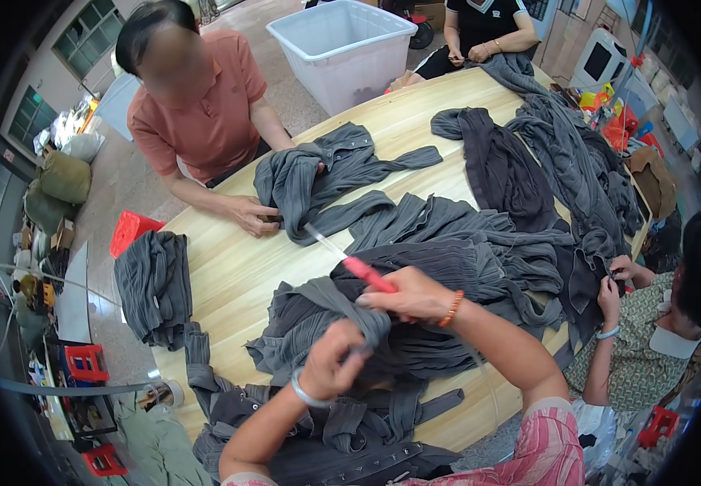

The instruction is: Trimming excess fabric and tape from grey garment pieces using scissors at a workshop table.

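Observation:
My right hand (411, 296) is closed round a slim tool with a red handle (367, 274) and a pale, narrow shaft pointing away to the upper left. My left hand (333, 360), slightly blurred, has its fingers curled against the end of a grey ribbed garment (363, 312), just nearer to me than the tool. Beneath both hands lies a heap of dark grey pleated garments (415, 283). A thin pale cord (490, 381) runs below my right forearm; where it joins is hidden.
On the wooden table (225, 255), a folded garment stack (152, 283) sits at left, with more clothes (520, 174) at far right. Across from me a person in a salmon shirt (205, 97) handles a garment. Another person (642, 324) works at right. A white bin (342, 49) stands beyond.

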`<control>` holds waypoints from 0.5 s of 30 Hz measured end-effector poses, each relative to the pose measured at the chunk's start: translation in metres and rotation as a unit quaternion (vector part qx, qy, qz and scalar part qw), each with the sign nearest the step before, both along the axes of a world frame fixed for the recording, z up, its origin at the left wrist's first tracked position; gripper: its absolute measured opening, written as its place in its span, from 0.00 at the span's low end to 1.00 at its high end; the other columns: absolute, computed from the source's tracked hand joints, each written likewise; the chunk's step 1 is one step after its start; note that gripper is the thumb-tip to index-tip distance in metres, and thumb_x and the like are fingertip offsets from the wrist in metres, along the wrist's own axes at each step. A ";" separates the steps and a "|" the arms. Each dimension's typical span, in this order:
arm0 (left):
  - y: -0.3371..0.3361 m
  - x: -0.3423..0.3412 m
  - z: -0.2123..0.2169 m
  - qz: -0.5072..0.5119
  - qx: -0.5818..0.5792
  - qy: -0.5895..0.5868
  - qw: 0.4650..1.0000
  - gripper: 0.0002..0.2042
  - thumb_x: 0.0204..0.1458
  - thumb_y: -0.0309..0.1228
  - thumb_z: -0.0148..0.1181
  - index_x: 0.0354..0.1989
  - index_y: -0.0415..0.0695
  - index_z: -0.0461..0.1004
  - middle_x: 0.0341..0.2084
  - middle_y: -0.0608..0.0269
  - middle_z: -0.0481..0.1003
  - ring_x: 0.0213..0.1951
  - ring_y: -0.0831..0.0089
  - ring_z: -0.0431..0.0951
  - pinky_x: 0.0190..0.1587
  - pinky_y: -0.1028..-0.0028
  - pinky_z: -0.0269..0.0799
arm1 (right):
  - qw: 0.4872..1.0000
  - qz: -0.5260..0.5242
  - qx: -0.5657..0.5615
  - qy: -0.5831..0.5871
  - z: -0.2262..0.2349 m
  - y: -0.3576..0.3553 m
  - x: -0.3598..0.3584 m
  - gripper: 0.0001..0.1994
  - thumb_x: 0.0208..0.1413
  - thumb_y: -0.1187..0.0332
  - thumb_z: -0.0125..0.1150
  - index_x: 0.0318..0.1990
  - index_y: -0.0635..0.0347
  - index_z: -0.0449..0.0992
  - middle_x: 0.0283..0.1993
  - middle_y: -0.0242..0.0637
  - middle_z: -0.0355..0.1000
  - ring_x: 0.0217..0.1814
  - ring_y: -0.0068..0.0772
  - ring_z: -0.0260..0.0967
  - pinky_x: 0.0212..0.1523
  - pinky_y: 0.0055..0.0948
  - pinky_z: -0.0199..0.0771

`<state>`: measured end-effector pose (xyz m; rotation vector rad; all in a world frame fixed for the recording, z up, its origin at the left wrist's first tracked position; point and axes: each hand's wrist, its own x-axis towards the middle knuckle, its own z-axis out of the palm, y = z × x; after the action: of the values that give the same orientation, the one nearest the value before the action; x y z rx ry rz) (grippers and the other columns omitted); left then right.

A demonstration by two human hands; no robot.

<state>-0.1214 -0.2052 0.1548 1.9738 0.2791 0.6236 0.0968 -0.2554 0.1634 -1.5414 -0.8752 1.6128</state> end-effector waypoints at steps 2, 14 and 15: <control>-0.014 -0.002 -0.005 -0.091 0.050 0.002 0.995 0.13 0.38 0.20 0.61 0.34 0.41 0.70 0.32 0.57 0.70 0.39 0.54 0.72 0.47 0.61 0.65 | 0.995 0.036 -0.063 0.061 -0.007 0.016 -0.018 0.18 0.48 0.52 0.69 0.27 0.56 0.72 0.17 0.23 0.64 0.13 0.13 0.54 0.13 0.17 0.51; -0.037 -0.006 -0.003 -0.104 -0.058 0.007 0.993 0.13 0.50 0.27 0.62 0.43 0.39 0.70 0.60 0.39 0.58 0.49 0.51 0.73 0.50 0.67 0.70 | 0.984 0.076 0.009 0.160 0.021 0.026 0.009 0.39 0.46 0.65 0.70 0.62 0.73 0.56 0.28 0.32 0.76 0.16 0.10 0.58 0.15 0.13 0.53; -0.032 0.002 -0.003 -0.093 -0.008 0.017 0.996 0.15 0.49 0.29 0.63 0.44 0.40 0.70 0.61 0.39 0.58 0.51 0.50 0.71 0.52 0.66 0.67 | 0.991 0.069 0.009 0.119 0.026 0.018 0.022 0.38 0.44 0.64 0.71 0.61 0.72 0.59 0.28 0.29 0.75 0.16 0.10 0.58 0.15 0.13 0.52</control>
<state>-0.1197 -0.2368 0.1521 1.9697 0.1189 0.4670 0.1190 -0.2373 0.1897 -1.2669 -0.8773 1.8370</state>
